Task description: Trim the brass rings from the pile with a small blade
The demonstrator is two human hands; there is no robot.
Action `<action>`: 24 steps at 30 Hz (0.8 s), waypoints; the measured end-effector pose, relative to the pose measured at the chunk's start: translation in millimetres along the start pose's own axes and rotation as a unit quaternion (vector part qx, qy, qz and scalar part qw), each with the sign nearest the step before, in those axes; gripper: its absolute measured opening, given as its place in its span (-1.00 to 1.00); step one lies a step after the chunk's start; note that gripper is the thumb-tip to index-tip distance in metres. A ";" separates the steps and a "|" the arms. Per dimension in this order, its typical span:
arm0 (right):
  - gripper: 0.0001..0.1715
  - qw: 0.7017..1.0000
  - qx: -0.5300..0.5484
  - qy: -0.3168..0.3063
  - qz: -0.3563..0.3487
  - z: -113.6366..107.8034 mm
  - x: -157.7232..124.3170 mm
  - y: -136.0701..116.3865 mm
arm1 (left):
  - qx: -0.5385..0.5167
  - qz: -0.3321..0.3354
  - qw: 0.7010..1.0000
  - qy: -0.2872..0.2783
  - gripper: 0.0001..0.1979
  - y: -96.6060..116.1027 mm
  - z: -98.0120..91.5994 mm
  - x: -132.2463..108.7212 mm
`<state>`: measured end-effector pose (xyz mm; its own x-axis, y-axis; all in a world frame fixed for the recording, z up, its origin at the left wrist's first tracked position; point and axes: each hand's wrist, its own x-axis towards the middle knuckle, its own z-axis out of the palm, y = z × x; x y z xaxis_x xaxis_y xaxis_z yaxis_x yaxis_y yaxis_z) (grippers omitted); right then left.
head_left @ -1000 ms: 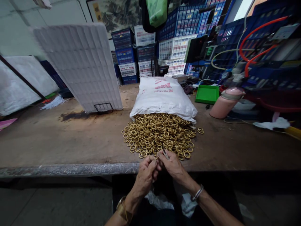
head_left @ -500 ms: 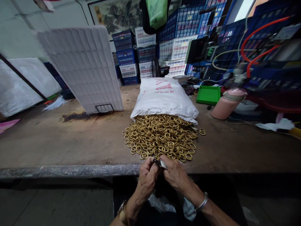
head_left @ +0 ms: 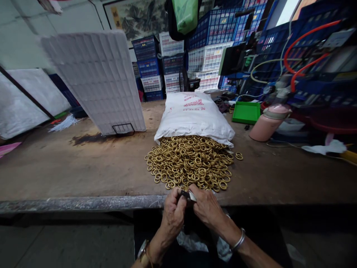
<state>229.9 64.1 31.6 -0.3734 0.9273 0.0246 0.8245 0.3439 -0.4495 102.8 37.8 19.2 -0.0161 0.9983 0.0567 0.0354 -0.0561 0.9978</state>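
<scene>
At the table's front edge my left hand [head_left: 172, 212] is closed, thumb and fingers pinching a small black piece [head_left: 184, 194], narrow and short. My right hand [head_left: 208, 208] is closed too, with a small flat white piece [head_left: 192, 196] showing at its fingertips against the black one. The exact kind of both pieces is too small to tell. Just beyond my fingers lies a heap of brass-coloured rings [head_left: 192, 162]. It spills from the mouth of a white woven sack [head_left: 193, 117] with red print, which lies flat on the table.
A tall pale ribbed panel [head_left: 97, 82] stands tilted at the left. On the right are a green tray [head_left: 246, 112] and a pink bottle [head_left: 269, 123]. Blue and white crates [head_left: 150, 67] are stacked behind. Two rings [head_left: 239, 156] lie apart from the heap on the wooden table [head_left: 83, 171].
The view has shifted very slightly. Both hands stay at the table edge, with the black piece turned a little between them.
</scene>
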 end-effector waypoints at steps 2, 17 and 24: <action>-0.78 1.000 -0.001 -0.004 0.007 -1.2 0.9 -2.7 | -0.005 -0.004 1.000 0.000 -0.75 2.4 -0.4 -3.0; -0.62 0.934 0.351 -0.022 0.058 3.5 5.7 -10.4 | -0.254 -0.150 0.955 -0.031 -0.71 27.2 -9.1 -23.9; -0.63 0.859 0.501 -0.092 0.055 11.6 2.7 -12.2 | -0.266 -0.178 0.947 0.005 -0.65 18.2 -6.7 -22.6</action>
<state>213.8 60.7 26.8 -0.4535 0.8755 -0.1667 0.1127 -0.1291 -0.9852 97.1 14.2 36.3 0.0588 0.9557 -0.2883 -0.4827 0.2800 0.8298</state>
